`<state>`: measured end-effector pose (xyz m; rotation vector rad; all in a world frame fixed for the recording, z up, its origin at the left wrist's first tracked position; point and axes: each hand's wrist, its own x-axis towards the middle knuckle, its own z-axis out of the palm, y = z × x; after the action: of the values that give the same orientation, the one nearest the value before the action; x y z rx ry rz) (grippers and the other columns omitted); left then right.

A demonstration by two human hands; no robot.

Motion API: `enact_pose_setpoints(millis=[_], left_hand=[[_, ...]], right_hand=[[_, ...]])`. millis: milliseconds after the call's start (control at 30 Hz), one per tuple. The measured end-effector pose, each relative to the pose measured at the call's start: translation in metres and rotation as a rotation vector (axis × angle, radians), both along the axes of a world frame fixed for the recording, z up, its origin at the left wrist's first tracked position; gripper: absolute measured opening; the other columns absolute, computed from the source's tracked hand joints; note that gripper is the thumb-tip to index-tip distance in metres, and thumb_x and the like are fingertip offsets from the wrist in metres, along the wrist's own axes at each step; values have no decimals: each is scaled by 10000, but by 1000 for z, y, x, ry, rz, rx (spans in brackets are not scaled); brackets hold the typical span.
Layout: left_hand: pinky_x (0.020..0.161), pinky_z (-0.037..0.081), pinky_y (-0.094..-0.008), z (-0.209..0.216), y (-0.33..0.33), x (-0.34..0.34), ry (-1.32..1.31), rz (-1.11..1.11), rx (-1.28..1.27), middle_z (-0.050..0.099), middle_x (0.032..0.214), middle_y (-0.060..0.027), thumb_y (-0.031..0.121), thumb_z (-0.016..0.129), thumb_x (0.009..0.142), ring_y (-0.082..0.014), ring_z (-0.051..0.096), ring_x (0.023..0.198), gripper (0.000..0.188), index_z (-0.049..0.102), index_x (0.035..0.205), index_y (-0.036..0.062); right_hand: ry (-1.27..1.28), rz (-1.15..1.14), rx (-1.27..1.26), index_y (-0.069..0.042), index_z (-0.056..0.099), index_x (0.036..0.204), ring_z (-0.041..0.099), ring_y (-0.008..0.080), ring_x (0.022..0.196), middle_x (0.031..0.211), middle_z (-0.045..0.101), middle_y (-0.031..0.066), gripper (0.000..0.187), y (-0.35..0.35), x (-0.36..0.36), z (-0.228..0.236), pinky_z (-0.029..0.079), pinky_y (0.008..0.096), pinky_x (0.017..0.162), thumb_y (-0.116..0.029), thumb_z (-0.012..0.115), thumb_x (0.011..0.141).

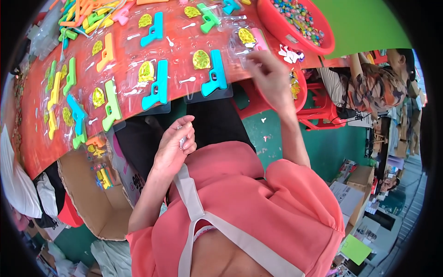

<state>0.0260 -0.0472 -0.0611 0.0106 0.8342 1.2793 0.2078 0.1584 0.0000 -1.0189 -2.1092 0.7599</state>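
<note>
My left hand (pixel 177 141) is closed in front of my lap, and small whitish plastic pieces (pixel 182 138) show between its fingers. Raised over the table's right part, my right hand (pixel 270 78) is smeared by motion, so its fingers cannot be read. It is nearest to a pink toy gun (pixel 260 39) beside a yellow disc-shaped piece (pixel 246 36). Clear plastic trays cover the red table, holding a blue toy gun (pixel 214 74), another blue toy gun (pixel 158 85), a light green toy gun (pixel 111 106) and an orange toy gun (pixel 106 53). Small white spoon-shaped pieces (pixel 187 80) lie in several trays.
A red basin (pixel 328 44) of colourful small balls stands at the back right, with white pieces (pixel 290 54) beside it. Loose toy guns (pixel 87 16) are heaped at the far left. A cardboard box (pixel 110 226) sits below the table. Another person (pixel 378 87) sits at right near red stools (pixel 318 117).
</note>
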Motion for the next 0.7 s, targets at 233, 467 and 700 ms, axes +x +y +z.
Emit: enact_pose_setpoints(millis=[233,467,700], left_hand=[[496,303,-228,31,31,23,-20,-64,89,481,712,-3,236,537,986,-62,388,534,234,552,1135,56],[495,311,-231,31,45,34,3,-61,102,494,718,-12,227,534,987,-69,392,532,227,558,1133,54],[499,307,-233,30,46,38,-10,-70,80,475,721,-6,221,490,1010,-74,389,535,237,534,1167,50]], right_hand=[[-60,-248,-97,-10,640,1064,538,104,615,650,583,52,269,63,72,-37,451,294,582,-207,664,881],[282,-116,-596,21,619,1089,534,38,548,714,624,16,239,67,74,-36,379,203,430,-132,633,906],[571,-37,-784,44,604,1098,563,81,540,773,636,59,239,67,70,-42,472,222,466,-86,631,900]])
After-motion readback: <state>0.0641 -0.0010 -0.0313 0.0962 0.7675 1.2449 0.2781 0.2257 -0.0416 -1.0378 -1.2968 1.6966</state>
